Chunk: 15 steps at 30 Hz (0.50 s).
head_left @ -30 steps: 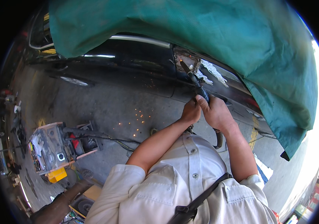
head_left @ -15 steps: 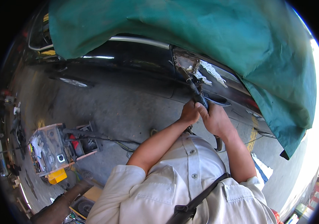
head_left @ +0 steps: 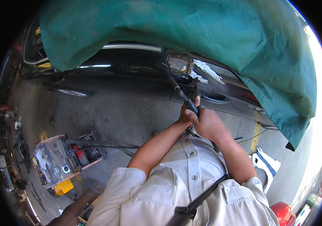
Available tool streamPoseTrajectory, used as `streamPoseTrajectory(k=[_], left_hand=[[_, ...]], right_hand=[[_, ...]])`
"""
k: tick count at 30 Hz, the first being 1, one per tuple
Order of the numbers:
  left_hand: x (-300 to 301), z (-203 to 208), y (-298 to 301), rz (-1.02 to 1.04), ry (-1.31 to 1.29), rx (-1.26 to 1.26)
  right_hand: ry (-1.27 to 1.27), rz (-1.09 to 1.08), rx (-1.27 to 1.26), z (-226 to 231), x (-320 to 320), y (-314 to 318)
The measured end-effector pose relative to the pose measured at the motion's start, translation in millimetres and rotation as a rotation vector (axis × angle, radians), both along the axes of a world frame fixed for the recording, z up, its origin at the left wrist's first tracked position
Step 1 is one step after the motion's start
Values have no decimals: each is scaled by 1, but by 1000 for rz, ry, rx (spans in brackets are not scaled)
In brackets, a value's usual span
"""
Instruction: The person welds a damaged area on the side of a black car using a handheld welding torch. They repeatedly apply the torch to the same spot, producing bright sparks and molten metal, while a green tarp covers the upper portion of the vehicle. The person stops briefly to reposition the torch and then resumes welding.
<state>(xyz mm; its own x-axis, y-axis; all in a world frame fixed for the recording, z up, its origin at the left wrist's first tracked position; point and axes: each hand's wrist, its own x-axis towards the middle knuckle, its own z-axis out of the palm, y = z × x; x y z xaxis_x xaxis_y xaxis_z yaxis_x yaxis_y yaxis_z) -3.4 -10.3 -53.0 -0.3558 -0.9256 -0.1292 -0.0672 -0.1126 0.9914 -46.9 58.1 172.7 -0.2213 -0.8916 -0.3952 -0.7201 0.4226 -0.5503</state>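
Note:
Both my hands are closed round the black handle of a welding torch (head_left: 191,107). The torch points up and left, with a thin wire at its tip close to the black car's panel (head_left: 138,64). My left hand (head_left: 185,115) wraps the handle from the left, partly hidden behind it. My right hand (head_left: 209,123) grips from the right, its thumb across the handle. One finger sticks up beside a rusty, chain-like strip (head_left: 196,89); whose hand it belongs to is unclear. Above lies an opened, rusty-edged patch (head_left: 179,64) in the car body, with bare whitish metal (head_left: 208,71) beside it.
A green cover (head_left: 191,22) drapes over the car and hangs down at right. At left on the floor stands a tool cart (head_left: 57,160) with a yellow bin (head_left: 63,187); a black cable (head_left: 112,145) runs from there toward me. White cut sheets (head_left: 265,165) lie at right.
The torch and both hands have shifted a little left and down in view, and the torch tilts further left. My right hand has rolled over the handle. The view itself has shifted slightly.

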Motion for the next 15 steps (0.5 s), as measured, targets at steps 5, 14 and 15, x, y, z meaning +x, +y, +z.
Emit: streamPoseTrajectory(k=[5,14,15], left_hand=[[1,-5,3,9,202,2],[-2,-40,-5,-166,264,-4],[-3,-41,-5,-166,267,-12]], right_hand=[[40,-45,2,-3,12,-4],[100,-68,49,7,3,-12],[97,-64,50,6,2,-13]])
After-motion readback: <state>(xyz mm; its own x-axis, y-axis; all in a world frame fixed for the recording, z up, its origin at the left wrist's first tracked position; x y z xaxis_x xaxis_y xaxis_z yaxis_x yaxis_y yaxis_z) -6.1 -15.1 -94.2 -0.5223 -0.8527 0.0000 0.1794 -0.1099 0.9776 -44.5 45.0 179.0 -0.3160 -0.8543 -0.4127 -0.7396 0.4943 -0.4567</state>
